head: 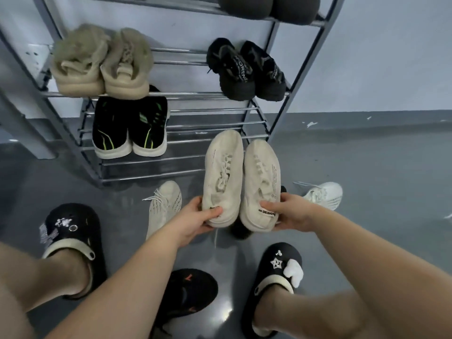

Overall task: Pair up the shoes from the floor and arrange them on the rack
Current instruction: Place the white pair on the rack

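1. Head view: the left hand (195, 217) grips the heel of one cream knit sneaker (222, 177), thumb curled over the heel collar and fingers underneath. The right hand (289, 212) grips the heel of its mate, the cream sneaker with a "DESIGN" heel tab (261, 182), in the same way.
2. The two sneakers are held side by side, touching along their inner sides, toes pointing at the shoe rack (171, 94). They hang in the air above the floor (367, 167), just in front of the right half of the rack's lower tiers.
3. On the rack's middle tier a fuzzy beige pair (97, 62) sits at the left end and a black chunky pair (247, 69) at the right end. A black pair with green stripes (129, 128) sits at the left of the tier below; the bars to its right look free.
4. On the floor lie a single cream laced sneaker (165, 206), a white sneaker (322, 194) and a black shoe with orange marks (189, 292).
5. Handling, as a judgement: the knit uppers look soft and light and would cave in if squeezed mid-shoe. The firmer heel and sole rim are the better hold, as now.
6. Hard to make out: a dark object under the held pair is mostly hidden. The rack's top tier is cut off, showing only two dark rounded shoes (269, 6). The fingertips under the soles cannot be seen.
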